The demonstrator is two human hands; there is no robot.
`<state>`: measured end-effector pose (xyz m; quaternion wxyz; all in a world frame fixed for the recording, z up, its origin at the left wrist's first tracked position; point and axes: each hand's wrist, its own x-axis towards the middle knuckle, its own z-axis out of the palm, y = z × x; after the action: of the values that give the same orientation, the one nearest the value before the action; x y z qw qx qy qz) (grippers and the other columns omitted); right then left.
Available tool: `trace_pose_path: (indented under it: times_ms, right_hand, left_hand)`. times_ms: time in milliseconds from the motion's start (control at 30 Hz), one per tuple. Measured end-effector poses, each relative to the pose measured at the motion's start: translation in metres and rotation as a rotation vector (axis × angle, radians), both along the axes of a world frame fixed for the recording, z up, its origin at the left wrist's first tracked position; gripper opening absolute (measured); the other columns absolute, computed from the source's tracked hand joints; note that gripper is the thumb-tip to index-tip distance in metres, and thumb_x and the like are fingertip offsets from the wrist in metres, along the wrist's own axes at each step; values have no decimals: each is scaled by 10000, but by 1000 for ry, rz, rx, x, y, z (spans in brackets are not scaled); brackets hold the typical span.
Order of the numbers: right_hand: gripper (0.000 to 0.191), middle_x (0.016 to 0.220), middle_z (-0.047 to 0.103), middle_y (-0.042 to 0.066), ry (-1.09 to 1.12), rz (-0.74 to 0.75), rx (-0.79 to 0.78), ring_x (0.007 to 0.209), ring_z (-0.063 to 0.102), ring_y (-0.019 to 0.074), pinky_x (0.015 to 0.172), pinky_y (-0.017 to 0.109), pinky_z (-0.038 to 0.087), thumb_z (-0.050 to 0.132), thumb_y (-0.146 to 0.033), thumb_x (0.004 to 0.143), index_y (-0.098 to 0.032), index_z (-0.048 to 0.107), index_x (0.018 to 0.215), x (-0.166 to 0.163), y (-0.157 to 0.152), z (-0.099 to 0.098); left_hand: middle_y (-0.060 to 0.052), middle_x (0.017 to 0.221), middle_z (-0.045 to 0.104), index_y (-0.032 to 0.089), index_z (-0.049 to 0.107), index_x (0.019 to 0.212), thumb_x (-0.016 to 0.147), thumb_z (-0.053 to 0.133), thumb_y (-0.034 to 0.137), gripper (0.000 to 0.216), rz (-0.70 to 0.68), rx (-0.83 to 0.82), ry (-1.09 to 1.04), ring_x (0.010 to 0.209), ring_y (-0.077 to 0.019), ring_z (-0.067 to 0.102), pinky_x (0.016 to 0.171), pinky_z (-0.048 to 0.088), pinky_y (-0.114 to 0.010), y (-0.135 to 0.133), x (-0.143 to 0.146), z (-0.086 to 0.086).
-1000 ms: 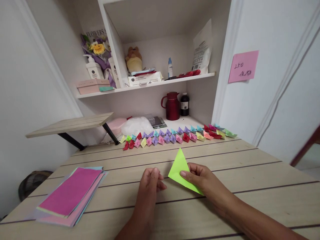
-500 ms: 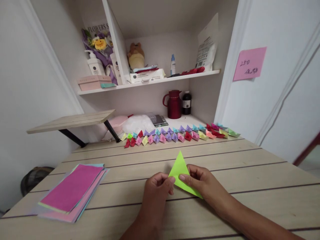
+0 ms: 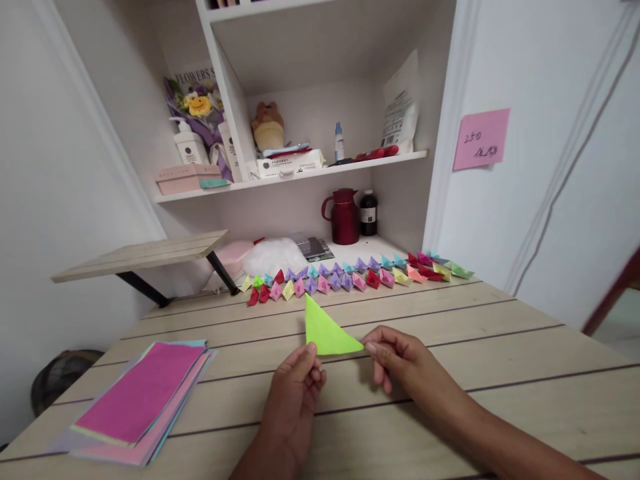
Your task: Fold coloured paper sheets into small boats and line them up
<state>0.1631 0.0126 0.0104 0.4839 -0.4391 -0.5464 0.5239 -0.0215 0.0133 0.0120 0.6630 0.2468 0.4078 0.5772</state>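
Over the desk (image 3: 240, 387), the green paper (image 3: 325, 330) has just been turned, btm corners now pinched by L hand (image 3: 297, 383) & R hand (image 3: 403, 357), so prob. better controlled.

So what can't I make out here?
All in the head view:
Green paper: its far side, turned away.
Lower sheets: mostly covered by the magenta sheet.
Dark bottle: label print too small.
Top-shelf items: cut off by the picture's upper edge.
Dark checked object: partly hidden by the tabletop.
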Motion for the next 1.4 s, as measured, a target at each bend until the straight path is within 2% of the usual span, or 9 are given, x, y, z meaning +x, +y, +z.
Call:
trace_pose_path:
  times_ms: [67, 167, 300, 400, 500, 567, 967, 1167, 1400]
  right_hand:
    - [384, 498, 559, -36, 5, -49, 16, 433, 456, 101, 476, 230, 334, 536, -537, 852, -165, 617, 810, 3, 3, 0]
    - [403, 571, 567, -14, 73, -54, 50, 527, 494, 118, 558, 249, 374, 537, -542, 859, -158, 639, 790, 4, 5, 0]
    - [322, 782, 600, 13, 226, 61, 95, 742, 551, 160, 708, 281, 419, 573, -494, 860, -184, 645, 910, 0, -1, 5]
    - [303, 826, 605, 19, 285, 184, 100, 788, 557, 178, 745, 306, 425, 536, -464, 895, -212, 616, 1043, -2, -10, 8]
    - [311, 855, 599, 25, 324, 276, 105, 792, 557, 179, 744, 313, 430, 512, -442, 917, -220, 586, 1122, -3, -15, 9]
    - [314, 873, 590, 26, 326, 287, 116, 808, 547, 177, 754, 311, 430, 520, -434, 916, -219, 585, 1135, -2, -16, 8]
    - [249, 850, 575, 15, 242, 182, 183, 818, 511, 167, 762, 287, 413, 563, -402, 894, -202, 647, 1017, 2, -15, 20]
    - [248, 800, 563, 3, 246, 175, 167, 749, 512, 155, 702, 275, 398, 559, -416, 886, -189, 615, 968, 5, -15, 24]
    - [178, 836, 579, 7, 277, 192, 178, 778, 526, 160, 735, 283, 420, 608, -351, 848, -190, 611, 923, 7, -15, 27]
  left_hand:
    - [37, 601, 534, 127, 623, 684, 654, 811, 225, 214, -35, 17, -12, 522, -42, 450, 609, 455, -191, 2, -3, -1]
    - [27, 589, 533, 127, 609, 651, 697, 784, 253, 220, -218, 43, -7, 547, -59, 470, 644, 454, -212, 0, -2, -2]
    - [-1, 580, 547, 118, 609, 613, 749, 735, 294, 256, -455, 112, 5, 587, -91, 490, 671, 423, -239, -6, 4, -1]
    - [-26, 595, 558, 109, 613, 586, 773, 704, 324, 299, -557, 162, 6, 629, -114, 496, 670, 393, -248, -10, 7, 1]
    - [-24, 601, 558, 111, 618, 578, 768, 709, 324, 299, -564, 158, 9, 643, -118, 489, 676, 380, -251, -11, 7, 3]
    - [-17, 595, 551, 110, 623, 577, 757, 721, 316, 291, -560, 149, 16, 631, -109, 475, 671, 375, -246, -10, 7, 3]
    - [-32, 671, 591, 86, 707, 729, 702, 777, 281, 209, -564, 117, 67, 648, -94, 480, 674, 389, -219, -8, 6, 0]
    - [-3, 611, 549, 102, 697, 676, 710, 771, 293, 207, -558, 147, 107, 600, -80, 441, 617, 359, -202, -9, 7, 0]
    - [-23, 613, 562, 118, 636, 591, 762, 716, 324, 279, -564, 155, 144, 622, -107, 470, 637, 358, -229, -8, 8, 0]
